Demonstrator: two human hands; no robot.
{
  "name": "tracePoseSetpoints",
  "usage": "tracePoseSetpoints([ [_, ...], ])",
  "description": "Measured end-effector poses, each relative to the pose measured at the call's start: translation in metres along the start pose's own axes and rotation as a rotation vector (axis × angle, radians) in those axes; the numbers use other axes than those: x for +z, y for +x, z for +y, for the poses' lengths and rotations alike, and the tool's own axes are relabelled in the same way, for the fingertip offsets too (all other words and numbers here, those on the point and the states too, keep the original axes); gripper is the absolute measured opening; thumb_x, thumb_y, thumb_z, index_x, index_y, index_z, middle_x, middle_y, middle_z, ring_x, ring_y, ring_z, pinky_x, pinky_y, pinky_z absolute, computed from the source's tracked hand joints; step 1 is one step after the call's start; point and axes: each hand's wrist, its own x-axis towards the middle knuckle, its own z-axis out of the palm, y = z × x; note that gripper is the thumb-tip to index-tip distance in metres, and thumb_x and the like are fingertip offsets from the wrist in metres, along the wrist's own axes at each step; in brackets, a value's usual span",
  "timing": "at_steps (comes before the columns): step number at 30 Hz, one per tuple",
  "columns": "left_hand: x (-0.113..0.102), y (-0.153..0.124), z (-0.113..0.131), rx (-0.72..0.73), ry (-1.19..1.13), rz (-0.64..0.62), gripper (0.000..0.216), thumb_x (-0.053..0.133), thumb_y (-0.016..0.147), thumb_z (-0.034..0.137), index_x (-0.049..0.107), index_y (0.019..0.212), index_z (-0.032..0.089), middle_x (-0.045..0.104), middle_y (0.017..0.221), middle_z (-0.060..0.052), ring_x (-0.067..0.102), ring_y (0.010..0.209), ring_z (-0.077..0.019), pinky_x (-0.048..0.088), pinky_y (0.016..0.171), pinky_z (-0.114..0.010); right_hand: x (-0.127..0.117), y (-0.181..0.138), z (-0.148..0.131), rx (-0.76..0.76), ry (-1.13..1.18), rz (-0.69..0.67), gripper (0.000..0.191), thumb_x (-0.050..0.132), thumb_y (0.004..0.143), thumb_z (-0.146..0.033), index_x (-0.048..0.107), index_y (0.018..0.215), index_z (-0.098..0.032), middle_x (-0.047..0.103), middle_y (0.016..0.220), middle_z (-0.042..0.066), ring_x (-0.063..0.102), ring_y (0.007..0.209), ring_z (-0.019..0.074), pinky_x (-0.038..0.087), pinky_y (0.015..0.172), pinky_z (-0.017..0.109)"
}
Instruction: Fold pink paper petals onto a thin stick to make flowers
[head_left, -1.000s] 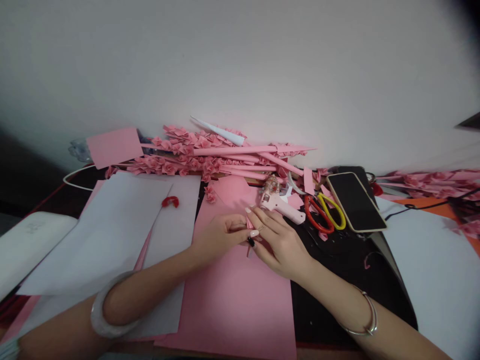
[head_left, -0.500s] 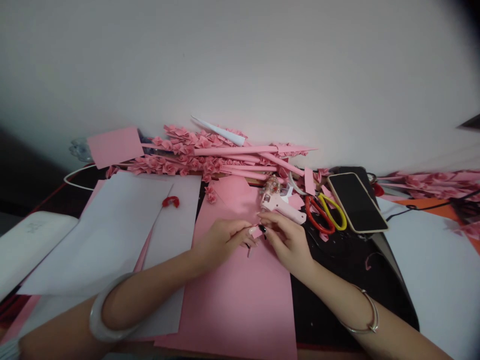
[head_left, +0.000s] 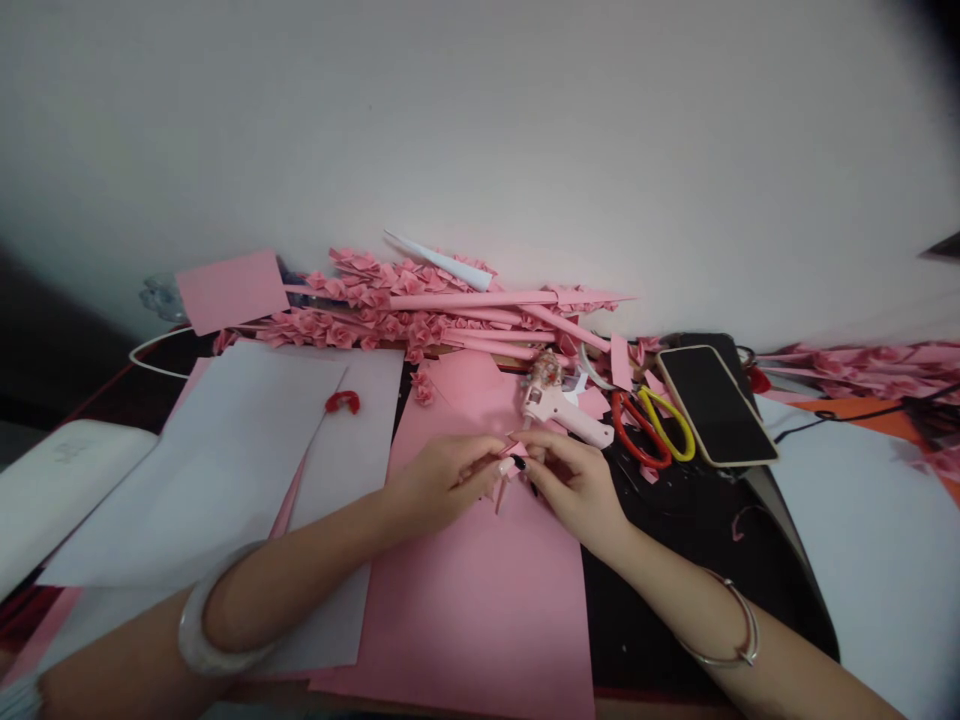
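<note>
Between my fingertips is a small pink paper piece [head_left: 516,451], mostly covered by the fingers. My left hand [head_left: 446,482] pinches it from the left, and my right hand [head_left: 574,480] pinches it from the right; the thumbs nearly meet. Both hands hover over a large pink sheet [head_left: 480,610]. A thin pinkish strip [head_left: 501,495] shows just below the fingers. Right behind my right hand lies a pale pink glue gun [head_left: 566,412]. One small pink paper flower [head_left: 422,388] rests on the sheet's far left part.
Pink paper flower stems [head_left: 405,310] lie piled along the wall. To the right are scissors with red and yellow handles [head_left: 651,428] and a phone [head_left: 716,405]. White sheets [head_left: 202,470] cover the left side, with a red curved object [head_left: 343,402] on them.
Both hands stay in nearly the same place. The fingertips have shifted slightly on the pink paper piece, with the thumbs now closer together.
</note>
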Motion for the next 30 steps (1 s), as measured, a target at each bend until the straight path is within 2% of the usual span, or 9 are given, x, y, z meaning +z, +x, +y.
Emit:
tracePoseSetpoints([
  [3,-0.0024,0.0003,-0.0014,0.045,0.172,0.018,0.022,0.046,0.089,0.033,0.06,0.085,0.017,0.054,0.062,0.003,0.045,0.053,-0.0095,0.033,0.052,-0.02,0.0006,0.0007,-0.0009,0.006,0.015,0.007,0.018,0.057,0.082,-0.018,0.066,0.097,-0.016,0.052,0.06,-0.002,0.046,0.05,0.0099,0.04,0.047,0.022],
  [6,-0.0027,0.002,-0.0044,0.067,0.236,0.033,0.023,0.049,0.088,0.032,0.059,0.075,0.016,0.049,0.059,0.003,0.042,0.053,-0.0094,0.031,0.053,-0.021,0.0007,0.0016,-0.0029,-0.015,0.017,-0.005,0.016,0.058,0.081,-0.019,0.068,0.093,-0.016,0.052,0.059,-0.002,0.046,0.051,0.01,0.04,0.048,0.022],
  [11,-0.0025,0.0023,-0.0064,0.068,0.156,0.017,0.024,0.044,0.09,0.022,0.058,0.072,0.016,0.055,0.06,0.002,0.051,0.056,-0.0091,0.036,0.056,-0.019,0.0006,0.0033,-0.0066,-0.025,0.023,-0.028,0.015,0.059,0.08,-0.019,0.069,0.091,-0.015,0.055,0.061,0.0,0.048,0.054,0.0108,0.041,0.051,0.023],
  [16,-0.0005,0.0001,-0.0037,0.092,0.143,0.041,0.032,0.038,0.092,0.021,0.057,0.067,0.017,0.054,0.058,0.003,0.052,0.053,-0.0084,0.039,0.057,-0.018,0.003,0.0002,-0.0072,0.021,0.111,-0.05,0.017,0.057,0.08,-0.018,0.067,0.095,-0.016,0.049,0.061,-0.002,0.044,0.052,0.0101,0.038,0.049,0.022],
  [22,0.003,-0.0018,-0.0009,0.122,0.112,0.044,0.029,0.039,0.091,0.017,0.054,0.066,0.016,0.055,0.06,0.005,0.048,0.05,-0.0063,0.039,0.056,-0.018,0.0003,-0.0045,-0.0087,0.074,0.272,-0.189,0.022,0.051,0.087,-0.027,0.056,0.107,-0.019,0.046,0.07,-0.001,0.044,0.058,0.0113,0.037,0.052,0.023],
  [26,0.0023,-0.0019,-0.0003,0.131,0.131,0.059,0.032,0.039,0.091,0.018,0.052,0.062,0.016,0.054,0.058,0.004,0.049,0.053,-0.0072,0.039,0.059,-0.018,-0.002,-0.0039,-0.0065,0.114,0.341,-0.206,0.018,0.046,0.091,-0.035,0.052,0.093,-0.019,0.041,0.064,-0.004,0.036,0.051,0.0086,0.03,0.046,0.021],
  [30,0.002,-0.0016,0.0003,0.13,0.116,0.021,0.029,0.039,0.09,0.013,0.051,0.063,0.015,0.055,0.059,0.004,0.049,0.054,-0.0068,0.037,0.057,-0.017,0.0003,-0.0033,-0.0051,0.145,0.178,-0.253,0.026,0.044,0.093,-0.033,0.044,0.071,-0.018,0.036,0.055,-0.007,0.033,0.046,0.0067,0.028,0.045,0.02],
])
